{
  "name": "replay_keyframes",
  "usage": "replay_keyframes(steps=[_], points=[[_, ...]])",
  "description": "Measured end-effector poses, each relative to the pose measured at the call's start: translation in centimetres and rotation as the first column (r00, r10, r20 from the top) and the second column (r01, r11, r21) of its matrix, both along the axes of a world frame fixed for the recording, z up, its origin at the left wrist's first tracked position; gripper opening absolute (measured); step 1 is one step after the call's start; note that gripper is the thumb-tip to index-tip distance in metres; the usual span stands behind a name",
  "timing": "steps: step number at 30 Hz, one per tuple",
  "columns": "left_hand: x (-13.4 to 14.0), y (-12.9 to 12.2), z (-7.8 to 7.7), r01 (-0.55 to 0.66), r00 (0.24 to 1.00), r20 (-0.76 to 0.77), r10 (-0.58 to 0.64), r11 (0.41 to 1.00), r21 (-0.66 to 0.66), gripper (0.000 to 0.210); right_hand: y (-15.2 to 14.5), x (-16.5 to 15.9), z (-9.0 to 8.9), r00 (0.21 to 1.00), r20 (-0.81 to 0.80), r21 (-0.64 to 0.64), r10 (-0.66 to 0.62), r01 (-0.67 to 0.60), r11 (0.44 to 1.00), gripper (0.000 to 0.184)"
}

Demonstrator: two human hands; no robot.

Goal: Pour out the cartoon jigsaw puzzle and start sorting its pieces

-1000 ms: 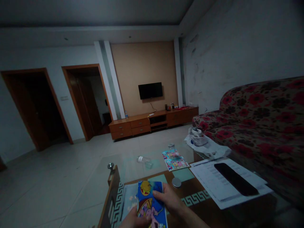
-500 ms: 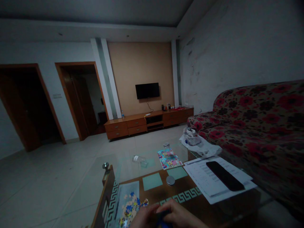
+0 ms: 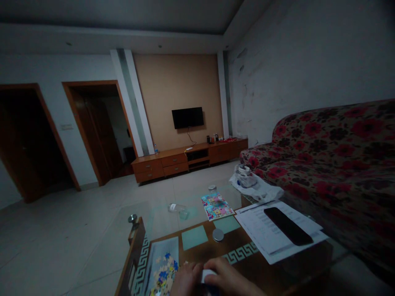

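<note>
At the bottom edge, my left hand [image 3: 186, 280] and my right hand [image 3: 227, 278] are close together over the near part of the glass-topped coffee table. A small white and dark-blue thing [image 3: 208, 276] shows between them; its kind is unclear. My right thumb and fingers close on it, and my left fingers curl against its other side. Loose jigsaw puzzle pieces [image 3: 163, 271] in blue, yellow and cream are piled just left of my left hand, on a pale panel of the table. Its lower part is cut off by the frame.
A round silver lid [image 3: 218, 235], a clear bottle on its side [image 3: 178, 209], a colourful picture sheet [image 3: 217, 207] and a jar [image 3: 212, 189] are beyond my hands. Rightward are papers [image 3: 265, 250], a black phone [image 3: 287, 225], a plastic bag [image 3: 257, 189] and a flowered sofa [image 3: 336, 152].
The view has swung slightly right. A white face of the held thing now shows between my hands, where mostly dark blue showed before. My hands now cover the pile's right end.
</note>
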State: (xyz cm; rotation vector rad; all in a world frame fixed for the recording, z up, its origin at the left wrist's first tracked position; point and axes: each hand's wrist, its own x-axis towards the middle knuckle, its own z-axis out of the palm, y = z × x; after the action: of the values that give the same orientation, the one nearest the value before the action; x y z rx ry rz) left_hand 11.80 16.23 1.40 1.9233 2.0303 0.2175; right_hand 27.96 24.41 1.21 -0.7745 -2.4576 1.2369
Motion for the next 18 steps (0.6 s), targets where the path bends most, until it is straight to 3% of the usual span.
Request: replay_keyframes(steps=[4,6,9,12,16,18], points=[[-1.1,0.1,1.5,0.031,0.956,0.294,-0.017,0.999,-0.044,0.051,-0.4,-0.4,-1.5,0.997,-0.017,0.341,-0.071,0.073,0.937,0.016],[-1.6,0.3,2.4,0.091,0.944,0.326,-0.049,0.989,-0.116,0.045,-0.7,-0.5,-1.2,0.999,-0.034,0.464,-0.032,0.044,0.885,0.015],[-1.7,0.6,3.2,0.09,0.985,0.162,-0.061,0.979,-0.183,0.023,-1.0,-0.3,0.0,1.0,-0.023,0.572,-0.002,0.015,0.82,0.013],[-0.4,0.6,3.1,0.048,0.999,0.023,-0.045,0.992,-0.116,0.027,-1.2,-0.1,0.6,0.994,0.082,0.548,-0.076,0.019,0.837,0.017],[1.6,0.3,2.7,0.029,0.993,-0.109,-0.033,0.999,-0.047,0.037,-0.9,-1.0,-1.4,0.96,0.249,0.478,-0.129,-0.006,0.878,0.02],[1.6,0.0,2.7,0.008,0.993,-0.117,-0.014,0.999,-0.044,0.033,-0.9,-1.7,-2.9,0.953,0.265,0.559,-0.148,-0.027,0.829,0.019]])
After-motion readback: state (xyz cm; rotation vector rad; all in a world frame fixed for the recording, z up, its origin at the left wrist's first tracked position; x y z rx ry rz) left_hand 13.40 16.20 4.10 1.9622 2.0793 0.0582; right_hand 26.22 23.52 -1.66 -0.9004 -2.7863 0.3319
